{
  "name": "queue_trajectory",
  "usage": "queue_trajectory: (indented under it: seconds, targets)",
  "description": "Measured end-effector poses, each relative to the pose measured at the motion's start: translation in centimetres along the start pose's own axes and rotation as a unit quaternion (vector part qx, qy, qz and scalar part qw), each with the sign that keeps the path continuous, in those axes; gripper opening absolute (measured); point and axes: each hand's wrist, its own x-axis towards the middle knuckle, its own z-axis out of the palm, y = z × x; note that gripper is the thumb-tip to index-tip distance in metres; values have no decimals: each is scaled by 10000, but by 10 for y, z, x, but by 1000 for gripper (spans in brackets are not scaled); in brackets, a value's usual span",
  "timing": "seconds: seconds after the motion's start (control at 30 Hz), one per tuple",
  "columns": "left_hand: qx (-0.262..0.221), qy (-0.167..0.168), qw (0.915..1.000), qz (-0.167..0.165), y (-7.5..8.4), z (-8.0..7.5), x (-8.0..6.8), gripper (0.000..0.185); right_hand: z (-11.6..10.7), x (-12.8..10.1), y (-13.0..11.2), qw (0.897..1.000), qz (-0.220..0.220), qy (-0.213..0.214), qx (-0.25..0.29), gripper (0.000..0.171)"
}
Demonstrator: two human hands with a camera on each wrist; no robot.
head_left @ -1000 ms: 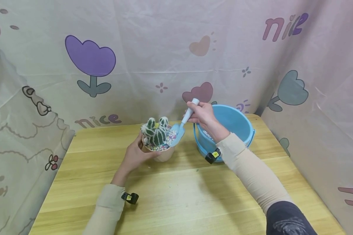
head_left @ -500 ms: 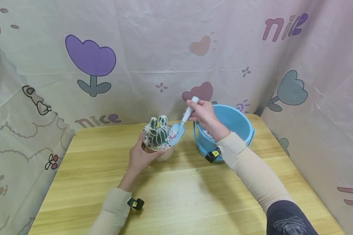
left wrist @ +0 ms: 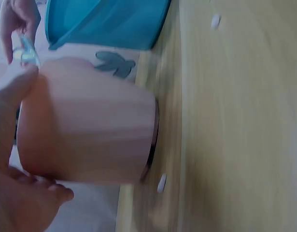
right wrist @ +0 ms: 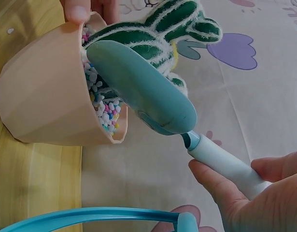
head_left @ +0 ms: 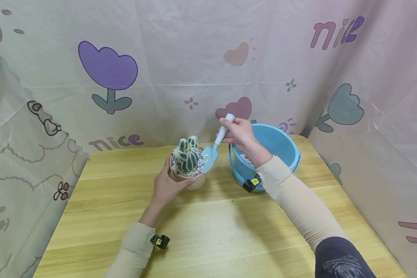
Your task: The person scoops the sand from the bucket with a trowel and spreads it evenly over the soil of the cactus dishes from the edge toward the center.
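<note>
My left hand (head_left: pixel 168 185) grips a peach flower pot (left wrist: pixel 90 125) round its side near the rim. A green and white fuzzy toy cactus (head_left: pixel 187 157) stands in it amid small multicoloured pebbles (right wrist: pixel 107 113). In the left wrist view the pot looks close over the wooden table. My right hand (head_left: pixel 241 135) pinches the white handle of a light blue trowel (right wrist: pixel 143 87), thumb and fingers round it. The trowel's blade tilts down over the pot's right rim, its tip among the pebbles beside the cactus.
Right of the pot stands a blue bucket (head_left: pixel 278 144), its handle hanging down and some pebbles (head_left: pixel 246 159) inside. My right forearm crosses in front of it. Small white pebbles (left wrist: pixel 161 183) lie on the wooden table (head_left: pixel 208 239). A printed cloth (head_left: pixel 180 58) hangs behind.
The left hand and pot have shifted slightly right, and the cactus leans less to the left. Pebbles on the trowel blade have slid off into the pot. The right hand has barely moved.
</note>
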Motion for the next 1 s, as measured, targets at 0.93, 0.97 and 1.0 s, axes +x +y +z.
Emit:
queue_trajectory:
  seconds: [0.93, 0.97, 1.0]
  targets:
    - [-362, 837, 9956, 219, 3, 25, -3, 115, 0, -1, 0, 9999, -101, -56, -14, 42]
    - [-386, 886, 9951, 225, 3, 26, -4, 116, 0, -1, 0, 9999, -107, -50, -16, 42]
    - [-392, 930, 9946, 232, 4, 28, -4, 115, 0, -1, -1, 9999, -112, -46, -21, 41]
